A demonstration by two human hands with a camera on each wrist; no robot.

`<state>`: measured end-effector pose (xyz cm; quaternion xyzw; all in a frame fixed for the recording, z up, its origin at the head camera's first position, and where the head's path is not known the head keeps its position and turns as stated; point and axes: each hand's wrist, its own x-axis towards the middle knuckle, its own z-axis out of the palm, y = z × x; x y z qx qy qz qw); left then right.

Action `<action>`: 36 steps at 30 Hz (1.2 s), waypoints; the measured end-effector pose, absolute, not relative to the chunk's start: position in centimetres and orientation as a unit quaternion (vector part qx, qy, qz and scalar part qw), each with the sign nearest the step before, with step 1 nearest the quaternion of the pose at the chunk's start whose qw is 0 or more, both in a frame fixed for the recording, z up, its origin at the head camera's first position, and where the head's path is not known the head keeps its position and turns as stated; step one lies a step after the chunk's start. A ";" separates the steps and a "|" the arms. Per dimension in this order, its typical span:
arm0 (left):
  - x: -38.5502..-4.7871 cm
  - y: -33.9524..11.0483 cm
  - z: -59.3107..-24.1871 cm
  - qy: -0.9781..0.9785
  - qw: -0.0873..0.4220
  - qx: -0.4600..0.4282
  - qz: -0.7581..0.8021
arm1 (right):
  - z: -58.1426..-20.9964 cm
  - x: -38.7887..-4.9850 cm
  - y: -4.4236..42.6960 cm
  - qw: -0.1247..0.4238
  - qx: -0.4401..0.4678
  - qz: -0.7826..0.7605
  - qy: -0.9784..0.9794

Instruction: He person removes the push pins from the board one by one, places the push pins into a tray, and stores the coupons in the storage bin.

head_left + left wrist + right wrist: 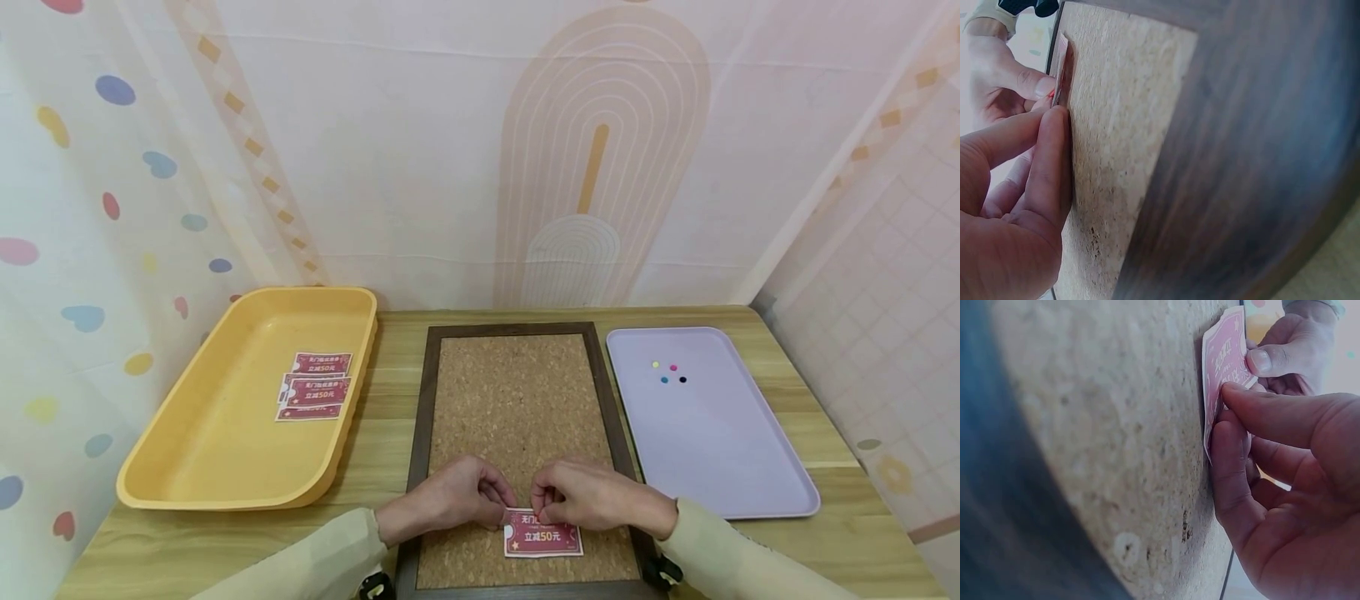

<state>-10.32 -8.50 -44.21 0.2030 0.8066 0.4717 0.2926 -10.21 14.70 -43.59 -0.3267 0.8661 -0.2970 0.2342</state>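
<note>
A dark-red printed coupon (543, 538) lies at the lower part of the framed corkboard (517, 400). My left hand (468, 493) pinches its upper left corner, the thumb (1261, 360) on the printed face in the right wrist view. At the coupon's top edge my right hand (588, 493) pinches a small red pushpin (1051, 93), mostly hidden by the fingers. The right wrist view shows the coupon (1225, 356) slightly bent, with part of it raised off the cork. Whether the pin's point is in the cork cannot be seen.
To the left stands a deep yellow tray (225, 450) with several similar coupons (318, 392) in overlapping layers. On the right, a flat lilac tray (720, 450) holds several small pins in yellow, pink, blue (664, 380) and black. A patterned curtain (390, 167) hangs behind the table.
</note>
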 end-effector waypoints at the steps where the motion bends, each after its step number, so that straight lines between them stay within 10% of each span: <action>1: -10.3 -8.5 -44.2 0.807 0.292 0.203 0.471 | -43.6 -10.2 14.7 0.235 -0.326 -0.299 0.865; 21: -10.2 -8.6 -44.0 0.819 0.271 0.201 0.464 | -42.2 -10.6 16.5 0.278 -0.319 -0.388 0.819; 36: -11.5 -9.4 -42.9 0.818 0.220 0.207 0.489 | -41.3 -10.9 18.2 0.202 -0.314 -0.447 0.813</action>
